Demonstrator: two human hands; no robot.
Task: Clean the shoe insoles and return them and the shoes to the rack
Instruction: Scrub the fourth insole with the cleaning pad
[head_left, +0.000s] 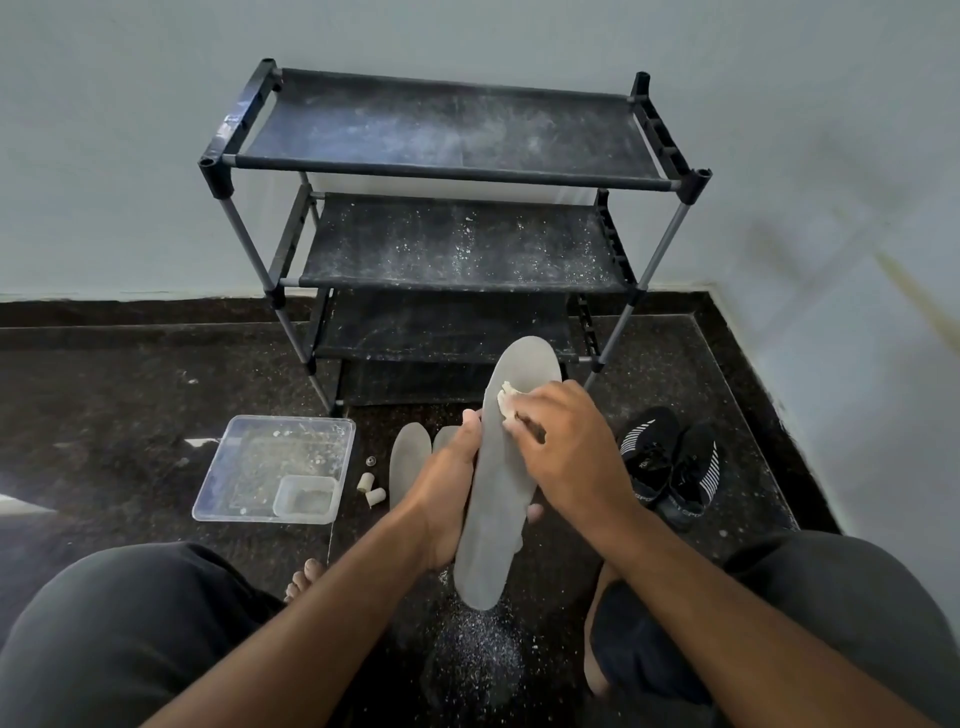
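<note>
You've got the long grey foam insole (498, 493) up off the floor, toe end pointing toward the rack, heel end low between your knees. Your left hand (447, 499) grips it along its left edge from underneath, thumb up by the upper part and fingertips showing past the right edge. Your right hand (566, 447) is closed around a small off-white crumpled wad (508, 400), pressed onto the insole's upper half. White specks (478, 644) scattered on the dark speckled floor (130, 415) right below the heel end. Two more grey insoles (410, 457) lie flat on the floor behind your left hand, the second mostly hidden. Pair of black knit shoes with white stripes (670, 467) sits side by side to the right, near your right wrist. To the left, a clear square plastic tray (280, 467) with a smaller clear tub (306, 499) in its near right corner; two small cream cylinders (371, 489) just beside it. Black fabric-shelf rack with grey metal poles (452, 208) stands against the pale wall (130, 130), shelves dusty with white specks.
</note>
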